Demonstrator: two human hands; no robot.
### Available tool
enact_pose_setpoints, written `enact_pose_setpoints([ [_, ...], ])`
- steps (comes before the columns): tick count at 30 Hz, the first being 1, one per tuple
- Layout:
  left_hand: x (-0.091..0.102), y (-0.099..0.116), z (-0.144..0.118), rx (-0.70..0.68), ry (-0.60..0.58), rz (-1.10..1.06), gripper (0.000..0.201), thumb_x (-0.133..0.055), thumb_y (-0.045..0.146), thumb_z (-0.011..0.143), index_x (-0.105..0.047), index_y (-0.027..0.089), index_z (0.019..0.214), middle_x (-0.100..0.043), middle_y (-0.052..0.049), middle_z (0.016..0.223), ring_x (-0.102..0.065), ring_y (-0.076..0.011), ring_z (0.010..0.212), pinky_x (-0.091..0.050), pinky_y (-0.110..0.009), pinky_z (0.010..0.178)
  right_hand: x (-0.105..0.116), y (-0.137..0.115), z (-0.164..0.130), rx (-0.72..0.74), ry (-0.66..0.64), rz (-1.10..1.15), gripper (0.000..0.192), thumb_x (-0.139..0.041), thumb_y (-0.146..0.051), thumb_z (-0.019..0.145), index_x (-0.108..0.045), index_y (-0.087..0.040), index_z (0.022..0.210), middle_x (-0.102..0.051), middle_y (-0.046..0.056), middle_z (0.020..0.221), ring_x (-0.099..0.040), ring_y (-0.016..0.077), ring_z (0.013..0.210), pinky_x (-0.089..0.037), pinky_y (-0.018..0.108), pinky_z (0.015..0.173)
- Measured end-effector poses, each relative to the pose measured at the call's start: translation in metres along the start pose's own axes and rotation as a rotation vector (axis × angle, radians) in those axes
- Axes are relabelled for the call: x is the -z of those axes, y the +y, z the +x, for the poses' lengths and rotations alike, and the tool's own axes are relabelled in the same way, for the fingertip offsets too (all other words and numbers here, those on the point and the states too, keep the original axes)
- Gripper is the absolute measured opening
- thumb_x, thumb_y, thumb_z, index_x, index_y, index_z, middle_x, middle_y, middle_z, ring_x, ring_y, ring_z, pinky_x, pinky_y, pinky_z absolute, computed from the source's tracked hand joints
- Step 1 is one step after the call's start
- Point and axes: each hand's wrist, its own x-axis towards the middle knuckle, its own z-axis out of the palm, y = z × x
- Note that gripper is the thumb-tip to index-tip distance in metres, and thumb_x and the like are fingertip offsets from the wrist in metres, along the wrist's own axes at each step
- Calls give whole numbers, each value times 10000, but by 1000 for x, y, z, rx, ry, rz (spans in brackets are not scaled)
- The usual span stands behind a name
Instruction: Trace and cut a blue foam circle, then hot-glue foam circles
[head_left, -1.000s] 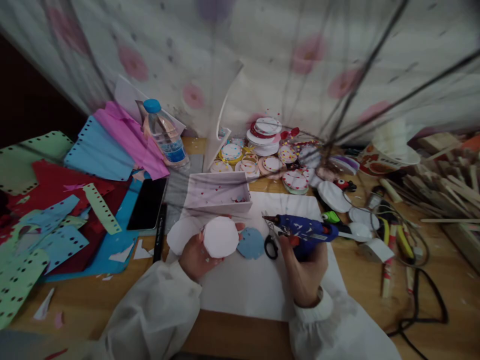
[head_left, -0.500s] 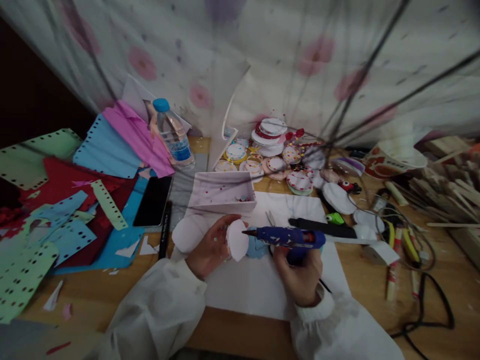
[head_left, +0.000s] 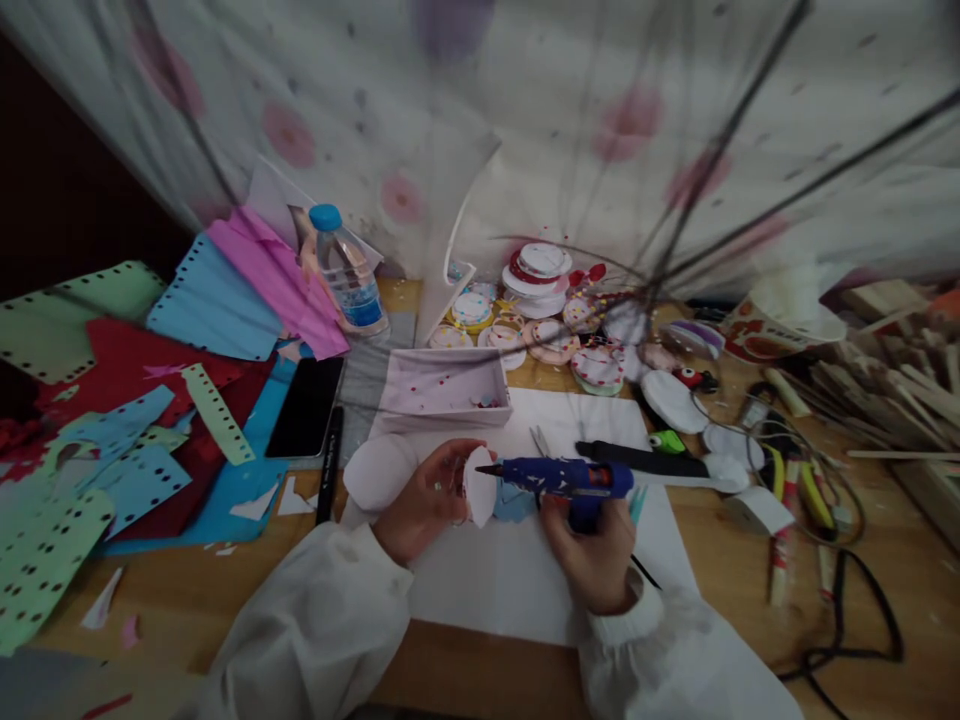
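Observation:
My left hand [head_left: 429, 500] is closed on a small white round paper piece [head_left: 481, 488], which is tilted nearly edge-on with its face toward the right. In my right hand [head_left: 592, 550] is a blue hot glue gun [head_left: 566, 476], its dark nozzle pointing left and overlapping the paper piece's face; whether the tip touches it I cannot tell. Both hands are above a white sheet [head_left: 495, 590]. Left of my left hand lies a larger white paper disc [head_left: 379, 470]. Behind the glue gun are partly hidden scissors [head_left: 539, 440] and a light-blue paper piece [head_left: 516, 503].
A shallow box [head_left: 450, 385] stands behind my hands, with decorated paper discs [head_left: 547, 340] beyond it. At left are coloured papers [head_left: 217, 300], a phone [head_left: 305, 405], a black pen [head_left: 330, 465] and a water bottle [head_left: 349, 275]. Wooden sticks [head_left: 900, 380] and a black cable [head_left: 870, 653] are at right.
The paper piece in my left hand has turned more edge-on. The glue gun has shifted slightly left, its nozzle now overlapping the paper piece.

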Motion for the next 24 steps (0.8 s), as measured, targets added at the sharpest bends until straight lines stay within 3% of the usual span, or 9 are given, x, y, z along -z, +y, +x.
enact_pose_setpoints([
  [10,0,1,-1,-4,5,40,631,-874,326,520,-653,206,1098,-635,-79,1082,-589,-202,909,-456,-248,724,-3,8,-9,-127,-67,-7,190,-624,-308,705,-544,-203,843,-524,-66,492,-473,111,404,-402,217,397],
  [19,3,0,0,-16,-11,15,643,-871,323,525,-642,199,1113,-611,-95,1145,-586,-224,942,-461,-261,717,-3,8,-9,-49,-53,-5,206,-620,-263,697,-557,-196,882,-507,-82,487,-468,99,398,-418,204,415],
  [24,2,1,0,-1,-14,-3,626,-866,314,540,-646,197,1114,-616,-84,1135,-568,-222,991,-453,-261,788,-3,8,-8,-80,-68,17,202,-613,-259,697,-546,-201,879,-508,-84,489,-480,101,396,-432,207,422],
])
